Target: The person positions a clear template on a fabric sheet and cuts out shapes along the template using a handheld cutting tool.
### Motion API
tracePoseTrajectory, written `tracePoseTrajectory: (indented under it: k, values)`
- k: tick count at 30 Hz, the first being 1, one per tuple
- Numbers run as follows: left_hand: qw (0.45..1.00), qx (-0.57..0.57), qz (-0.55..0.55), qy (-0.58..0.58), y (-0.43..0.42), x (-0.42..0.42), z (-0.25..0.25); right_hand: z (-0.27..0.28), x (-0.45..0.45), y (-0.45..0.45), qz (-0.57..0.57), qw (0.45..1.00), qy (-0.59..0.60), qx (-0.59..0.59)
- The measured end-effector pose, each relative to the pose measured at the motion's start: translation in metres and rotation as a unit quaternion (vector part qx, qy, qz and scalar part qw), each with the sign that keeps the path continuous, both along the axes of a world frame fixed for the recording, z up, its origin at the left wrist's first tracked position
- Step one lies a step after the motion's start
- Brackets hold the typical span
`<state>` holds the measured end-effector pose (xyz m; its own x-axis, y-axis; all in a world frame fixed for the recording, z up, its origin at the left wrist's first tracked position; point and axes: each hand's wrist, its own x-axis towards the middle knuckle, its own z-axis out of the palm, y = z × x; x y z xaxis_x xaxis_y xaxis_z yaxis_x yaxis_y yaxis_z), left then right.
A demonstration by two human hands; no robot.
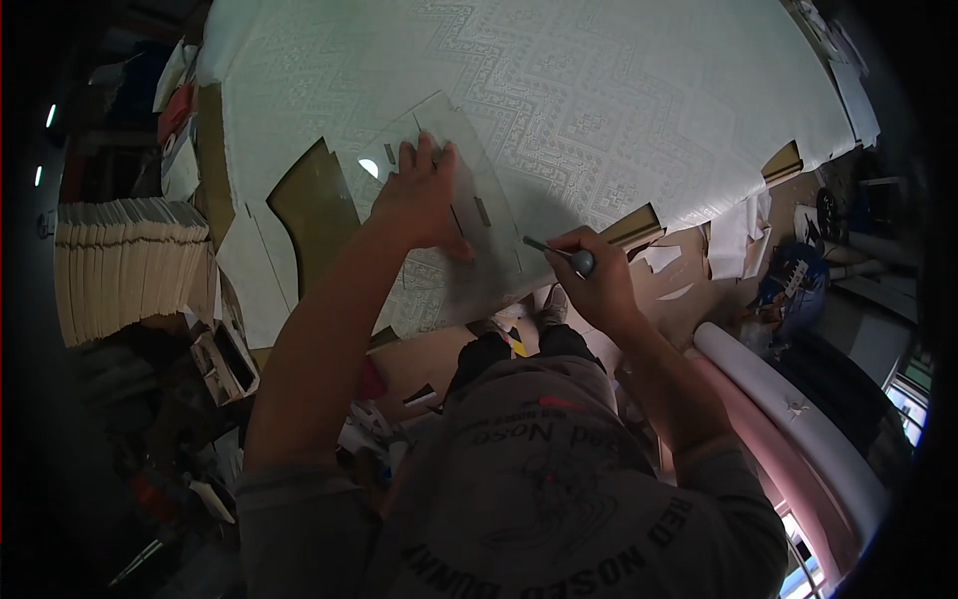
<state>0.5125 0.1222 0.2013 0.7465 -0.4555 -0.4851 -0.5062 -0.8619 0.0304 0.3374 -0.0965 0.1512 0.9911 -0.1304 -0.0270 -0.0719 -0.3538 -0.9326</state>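
My left hand lies with its fingers spread on a clear plastic template, pressing it against a white patterned sheet, which could be fabric or leather. The template has several dark slots and catches a bright reflection. In my right hand is a small knife with a rounded grey handle end. Its narrow tip points left, close to the template's right edge; whether it touches the sheet I cannot tell. Left of my left hand, a curved cut-out in the sheet bares the brown board beneath.
A tall stack of cream-coloured boards or sheets stands at the left. White scraps hang and lie by the table's right edge. Large rolls, one grey-white and one pink, lean at the lower right. Clutter covers the floor at lower left.
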Motion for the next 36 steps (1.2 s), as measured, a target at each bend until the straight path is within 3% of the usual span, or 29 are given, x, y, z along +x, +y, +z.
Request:
tracePoseTrajectory:
  k: [7,19,25,28,36]
  values:
    - [1.000,-0.020,-0.019,-0.005,0.004,0.001,-0.004,0.022,0.000,0.034,-0.100,0.989,-0.020,-0.102]
    - [0.999,-0.022,-0.028,0.005,0.003,0.004,-0.008,0.036,0.012,0.064,-0.151,0.973,-0.002,-0.174]
    - [1.000,0.002,-0.026,0.007,-0.002,0.005,-0.007,0.028,-0.005,0.071,-0.173,0.972,0.029,-0.155]
    - [0.999,0.024,-0.033,0.017,-0.004,0.006,-0.004,0.003,0.001,0.064,-0.181,0.976,-0.017,-0.117]
    - [0.999,0.025,-0.039,0.020,-0.004,0.005,0.002,-0.005,0.171,0.072,-0.159,0.973,-0.091,-0.142]
